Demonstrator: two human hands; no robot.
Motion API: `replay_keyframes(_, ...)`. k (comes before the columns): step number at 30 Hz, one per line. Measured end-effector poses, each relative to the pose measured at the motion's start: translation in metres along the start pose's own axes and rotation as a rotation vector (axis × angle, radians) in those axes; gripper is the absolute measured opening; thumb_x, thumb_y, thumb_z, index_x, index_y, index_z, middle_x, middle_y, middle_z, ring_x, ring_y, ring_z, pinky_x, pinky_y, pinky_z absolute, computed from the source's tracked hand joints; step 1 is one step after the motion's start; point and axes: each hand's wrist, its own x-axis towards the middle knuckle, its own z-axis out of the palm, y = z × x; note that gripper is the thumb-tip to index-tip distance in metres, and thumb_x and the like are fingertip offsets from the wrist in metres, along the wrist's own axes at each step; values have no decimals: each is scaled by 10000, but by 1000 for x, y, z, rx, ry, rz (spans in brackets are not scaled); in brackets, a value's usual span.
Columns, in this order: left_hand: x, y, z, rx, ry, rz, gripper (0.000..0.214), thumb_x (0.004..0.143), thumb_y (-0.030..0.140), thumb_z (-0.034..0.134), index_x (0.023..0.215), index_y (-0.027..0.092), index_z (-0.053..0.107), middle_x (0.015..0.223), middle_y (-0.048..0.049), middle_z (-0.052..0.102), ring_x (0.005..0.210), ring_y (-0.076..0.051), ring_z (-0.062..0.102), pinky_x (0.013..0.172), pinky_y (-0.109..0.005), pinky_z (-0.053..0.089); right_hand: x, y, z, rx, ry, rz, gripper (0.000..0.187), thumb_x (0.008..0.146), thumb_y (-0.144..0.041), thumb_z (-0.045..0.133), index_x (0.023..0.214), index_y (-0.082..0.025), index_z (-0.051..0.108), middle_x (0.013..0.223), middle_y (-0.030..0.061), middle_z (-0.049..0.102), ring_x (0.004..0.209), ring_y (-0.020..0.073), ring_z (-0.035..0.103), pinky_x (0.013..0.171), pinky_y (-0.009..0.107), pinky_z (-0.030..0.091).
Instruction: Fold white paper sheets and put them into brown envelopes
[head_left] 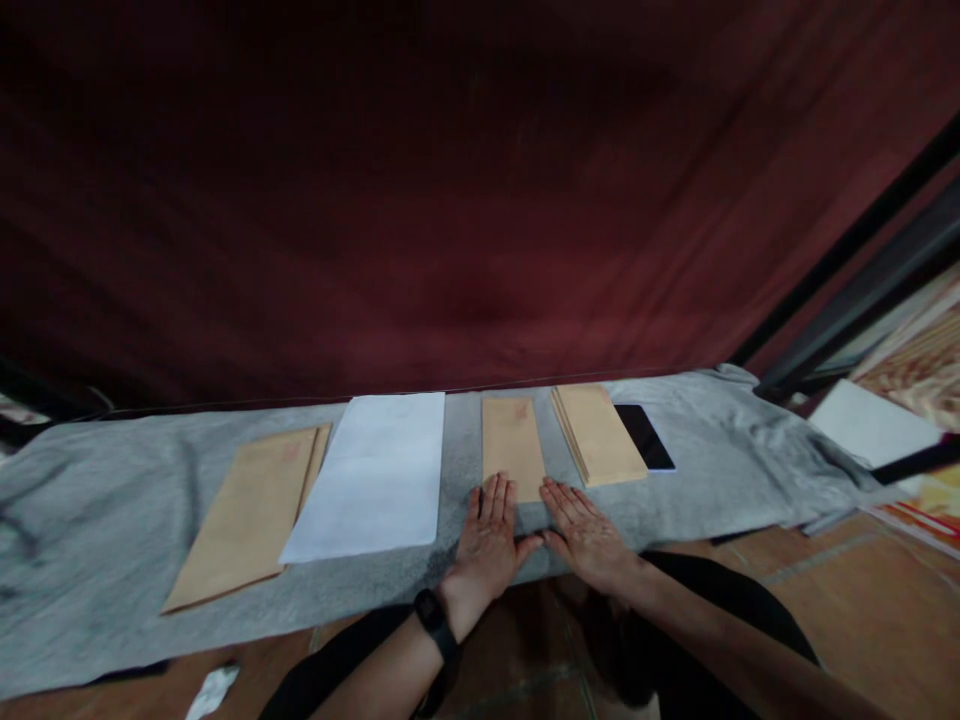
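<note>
A single small brown envelope (513, 435) lies flat on the grey cloth (712, 430). On its near left corner rest the fingers of my left hand (490, 540), laid out flat and holding nothing. My right hand (589, 535) is also flat, its fingertips at the envelope's near right corner. Both thumbs point inward and almost meet. To the right sits a stack of similar brown envelopes (601, 435), partly over a dark phone (643, 437). White paper sheets (375, 475) lie to the left, beside larger brown envelopes (247, 510).
Behind the cloth-covered surface hangs a dark red curtain (465, 250). A dark metal frame (862, 290) slants at the right, near a white board (874, 422). Below is a tiled floor (862, 590) with a crumpled white tissue (214, 690).
</note>
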Motion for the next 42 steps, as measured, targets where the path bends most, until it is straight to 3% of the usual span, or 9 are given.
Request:
replay_keyframes(6,-1,0,-1,24,-12,-17,818,950,650,403,1537,83,356,1615,-200,309,1511,-340,261,1199,-537,290,10,-9,-2,37,27,77,568,1029,-328,432,1543,-97,357,1538,170,456,1434,264,420,1166,481,397)
replay_keyframes(12,-2,-3,4,74,-26,38,695,965,468,446,1560,131,322,1634,-186,267,1519,-331,239,1209,-532,256,24,-31,-2,231,-97,33,590,1061,-373,355,1592,-149,231,1592,117,382,1476,203,346,1167,409,422)
replay_keyframes(17,-5,-6,7,109,0,56,712,943,385,454,1570,97,276,1628,-188,288,1519,-328,241,1220,-533,224,18,-34,2,202,-58,28,659,1042,-390,413,1604,-144,171,1609,132,349,1498,225,297,1200,445,372)
replay_keyframes(22,-7,-9,9,142,83,51,705,946,322,429,1584,104,219,1621,-150,329,1515,-268,266,1229,-480,229,15,-27,1,161,16,-27,648,1027,-377,440,1579,-100,245,1582,162,393,1485,238,325,1178,455,396)
replay_keyframes(29,-8,-3,9,174,132,-9,638,898,280,465,1496,66,408,1570,-168,417,1469,-290,366,1178,-472,333,13,-24,-1,53,-12,12,664,989,-468,491,1477,-22,431,1545,228,424,1445,307,385,1165,483,388)
replay_keyframes(42,-15,0,16,187,204,-150,690,945,418,494,1495,13,399,1538,-247,428,1450,-354,385,1130,-494,405,6,-19,3,-88,20,47,704,948,-509,551,1430,0,492,1500,242,480,1385,325,452,1159,453,364)
